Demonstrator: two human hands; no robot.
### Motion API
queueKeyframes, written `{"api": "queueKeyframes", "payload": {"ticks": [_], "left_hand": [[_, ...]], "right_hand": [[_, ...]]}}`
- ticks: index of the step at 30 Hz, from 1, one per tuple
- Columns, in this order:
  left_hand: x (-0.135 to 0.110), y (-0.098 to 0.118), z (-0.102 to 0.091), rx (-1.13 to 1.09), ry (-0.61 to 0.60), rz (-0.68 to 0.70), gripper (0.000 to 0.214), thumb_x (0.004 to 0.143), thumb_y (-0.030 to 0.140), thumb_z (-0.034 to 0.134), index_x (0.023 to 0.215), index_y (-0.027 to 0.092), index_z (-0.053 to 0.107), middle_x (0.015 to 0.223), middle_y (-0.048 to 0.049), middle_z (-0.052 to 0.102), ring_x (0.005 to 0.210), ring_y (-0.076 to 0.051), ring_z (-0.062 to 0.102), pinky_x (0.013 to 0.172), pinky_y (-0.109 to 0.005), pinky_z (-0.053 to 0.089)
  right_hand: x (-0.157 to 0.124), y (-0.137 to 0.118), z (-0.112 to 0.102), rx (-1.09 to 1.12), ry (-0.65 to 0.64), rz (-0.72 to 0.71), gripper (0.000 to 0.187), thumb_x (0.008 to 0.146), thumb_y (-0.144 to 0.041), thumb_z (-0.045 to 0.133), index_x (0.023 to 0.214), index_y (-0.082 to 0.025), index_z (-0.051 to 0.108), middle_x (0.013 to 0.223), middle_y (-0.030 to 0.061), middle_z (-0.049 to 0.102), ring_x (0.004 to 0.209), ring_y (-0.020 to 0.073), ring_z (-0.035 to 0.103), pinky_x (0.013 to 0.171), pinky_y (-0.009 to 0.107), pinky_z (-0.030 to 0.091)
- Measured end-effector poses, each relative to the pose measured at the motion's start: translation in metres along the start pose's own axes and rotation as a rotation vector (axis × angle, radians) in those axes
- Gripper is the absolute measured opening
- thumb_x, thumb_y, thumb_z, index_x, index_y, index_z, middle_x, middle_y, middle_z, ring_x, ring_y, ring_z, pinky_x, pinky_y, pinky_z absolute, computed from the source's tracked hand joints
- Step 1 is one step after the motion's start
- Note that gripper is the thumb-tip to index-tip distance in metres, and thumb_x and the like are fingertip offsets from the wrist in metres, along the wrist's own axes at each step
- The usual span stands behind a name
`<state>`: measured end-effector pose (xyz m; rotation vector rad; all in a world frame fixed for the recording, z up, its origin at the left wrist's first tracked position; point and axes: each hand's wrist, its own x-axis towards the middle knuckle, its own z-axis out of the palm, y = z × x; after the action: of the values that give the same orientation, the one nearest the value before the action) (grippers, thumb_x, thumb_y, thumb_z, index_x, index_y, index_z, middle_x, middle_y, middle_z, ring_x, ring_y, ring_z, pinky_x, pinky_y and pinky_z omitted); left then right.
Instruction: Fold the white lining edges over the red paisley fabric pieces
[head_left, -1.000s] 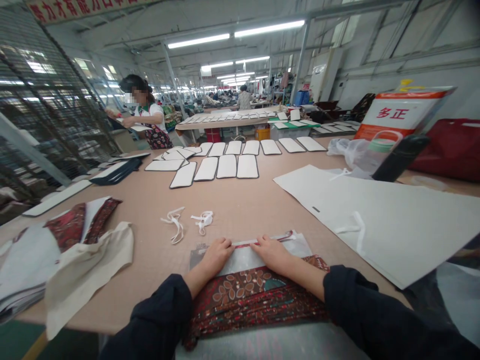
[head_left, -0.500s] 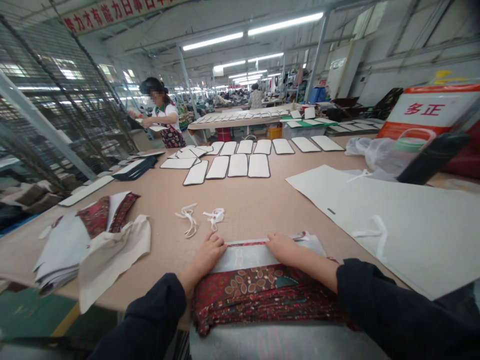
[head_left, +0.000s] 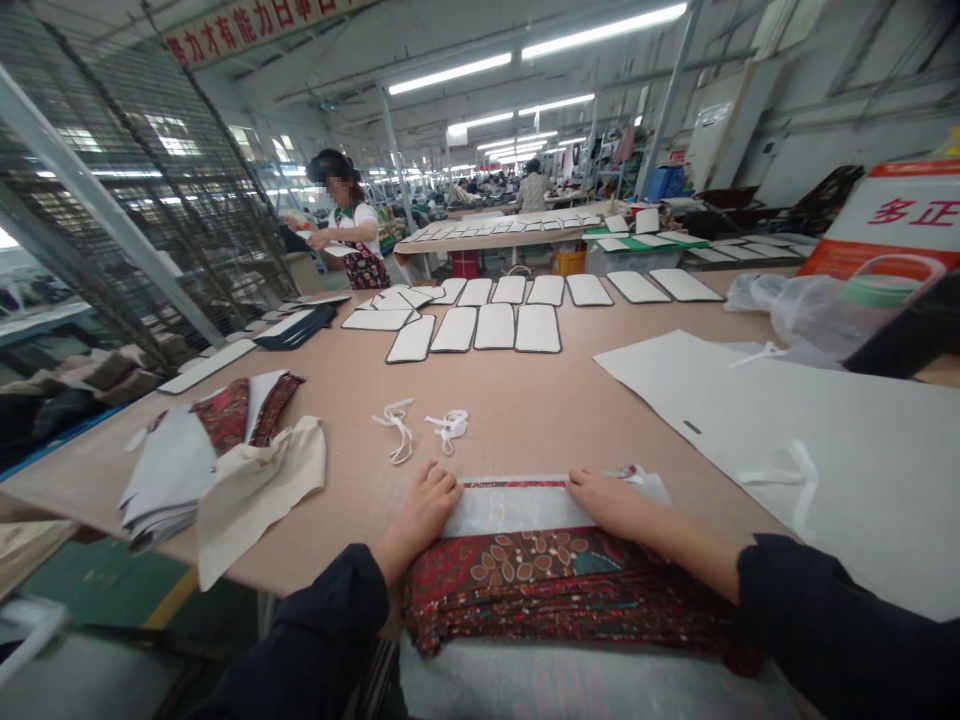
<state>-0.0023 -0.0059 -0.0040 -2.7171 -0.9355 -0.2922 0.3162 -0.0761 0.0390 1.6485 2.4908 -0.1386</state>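
A folded pile of red patterned cloth (head_left: 555,590) lies at the table's near edge, with a pale translucent sheet (head_left: 517,508) on its far part. My left hand (head_left: 426,505) presses the sheet's left end with fingers curled down. My right hand (head_left: 609,500) presses the right end the same way. A thin red strip (head_left: 510,483) runs along the sheet's far edge between my fingertips. Two small tangles of white string (head_left: 420,428) lie just beyond.
A heap of cloth pieces (head_left: 225,450) sits at the left. A big white sheet (head_left: 817,440) covers the right. Rows of white padded panels (head_left: 487,325) lie further back. Another person (head_left: 349,232) works at the far left corner. Bags and a bottle stand at the right.
My hands have slid apart along the sheet's far edge, the right one moving further right. The camera has turned a little to the left.
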Motion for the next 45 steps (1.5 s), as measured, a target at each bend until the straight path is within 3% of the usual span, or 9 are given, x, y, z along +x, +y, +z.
{"api": "queueKeyframes", "payload": {"ticks": [5, 9, 14, 20, 29, 34, 37, 41, 45], "left_hand": [[-0.003, 0.001, 0.001, -0.085, -0.068, -0.076, 0.017, 0.087, 0.02, 0.045, 0.095, 0.02, 0.06, 0.093, -0.0058, 0.057, 0.086, -0.017, 0.048, 0.083, -0.035, 0.037], [-0.007, 0.001, 0.002, -0.144, -0.022, -0.096, 0.019, 0.088, 0.02, 0.044, 0.098, 0.019, 0.06, 0.093, -0.0056, 0.057, 0.087, -0.018, 0.048, 0.081, -0.033, 0.038], [-0.022, -0.002, 0.006, -0.178, 0.008, -0.165, 0.018, 0.088, 0.02, 0.043, 0.091, 0.018, 0.061, 0.091, -0.0037, 0.058, 0.086, -0.016, 0.05, 0.083, -0.033, 0.036], [-0.029, 0.0, 0.009, -0.172, -0.009, -0.242, 0.018, 0.088, 0.021, 0.045, 0.097, 0.021, 0.06, 0.097, -0.0019, 0.061, 0.09, -0.016, 0.051, 0.086, -0.035, 0.033], [-0.024, 0.003, 0.001, -0.147, -0.044, -0.249, 0.018, 0.087, 0.019, 0.043, 0.093, 0.02, 0.06, 0.099, -0.0031, 0.059, 0.09, -0.017, 0.05, 0.09, -0.037, 0.031], [-0.024, 0.001, 0.003, -0.154, -0.059, -0.281, 0.017, 0.086, 0.02, 0.045, 0.095, 0.023, 0.06, 0.096, -0.0018, 0.06, 0.091, -0.017, 0.051, 0.093, -0.04, 0.03], [-0.024, 0.002, 0.004, -0.141, -0.034, -0.261, 0.018, 0.085, 0.017, 0.046, 0.095, 0.022, 0.061, 0.098, -0.0025, 0.061, 0.092, -0.017, 0.052, 0.095, -0.04, 0.03], [-0.022, -0.001, 0.006, -0.109, 0.057, -0.149, 0.025, 0.084, 0.011, 0.042, 0.098, 0.019, 0.061, 0.11, -0.005, 0.06, 0.1, -0.019, 0.051, 0.098, -0.042, 0.027], [-0.017, -0.008, 0.006, -0.093, 0.073, -0.046, 0.03, 0.082, 0.006, 0.041, 0.097, 0.019, 0.063, 0.105, -0.0046, 0.064, 0.096, -0.02, 0.053, 0.099, -0.044, 0.026]], "right_hand": [[0.026, -0.027, -0.022, -0.065, -0.146, 0.021, 0.031, 0.077, 0.0, 0.038, 0.089, -0.007, 0.066, 0.098, 0.0202, 0.061, 0.09, 0.0267, 0.057, 0.076, 0.036, 0.043], [0.07, -0.081, -0.03, 0.12, -0.027, -0.104, 0.033, 0.081, -0.004, 0.036, 0.096, -0.012, 0.064, 0.099, 0.0145, 0.062, 0.091, 0.0212, 0.057, 0.078, 0.031, 0.043], [0.118, -0.124, -0.006, 0.265, 0.127, -0.166, 0.031, 0.086, -0.011, 0.036, 0.098, -0.014, 0.064, 0.097, 0.0107, 0.06, 0.094, 0.0193, 0.053, 0.08, 0.028, 0.039], [0.128, -0.118, 0.018, 0.289, 0.266, -0.238, 0.027, 0.088, -0.015, 0.039, 0.095, -0.019, 0.065, 0.092, 0.0054, 0.058, 0.092, 0.0166, 0.048, 0.08, 0.025, 0.036], [0.125, -0.111, 0.007, 0.041, 0.242, -0.469, 0.021, 0.089, -0.019, 0.042, 0.096, -0.015, 0.061, 0.093, 0.0066, 0.058, 0.087, 0.0176, 0.05, 0.076, 0.028, 0.038], [0.133, -0.111, 0.014, 0.176, 0.258, -0.348, 0.024, 0.09, -0.018, 0.04, 0.098, -0.02, 0.061, 0.09, 0.0039, 0.058, 0.088, 0.0164, 0.05, 0.075, 0.026, 0.038], [0.128, -0.115, 0.014, 0.093, 0.283, -0.341, 0.021, 0.09, -0.021, 0.041, 0.096, -0.018, 0.061, 0.091, 0.0053, 0.058, 0.088, 0.0179, 0.049, 0.074, 0.028, 0.039], [0.116, -0.121, 0.009, -0.043, 0.329, -0.392, 0.021, 0.09, -0.02, 0.04, 0.101, -0.014, 0.057, 0.097, 0.0093, 0.057, 0.088, 0.0191, 0.049, 0.074, 0.031, 0.041], [0.102, -0.109, 0.008, -0.108, 0.332, -0.37, 0.02, 0.088, -0.018, 0.041, 0.1, -0.011, 0.056, 0.097, 0.0113, 0.057, 0.088, 0.0212, 0.049, 0.072, 0.034, 0.044]]}}
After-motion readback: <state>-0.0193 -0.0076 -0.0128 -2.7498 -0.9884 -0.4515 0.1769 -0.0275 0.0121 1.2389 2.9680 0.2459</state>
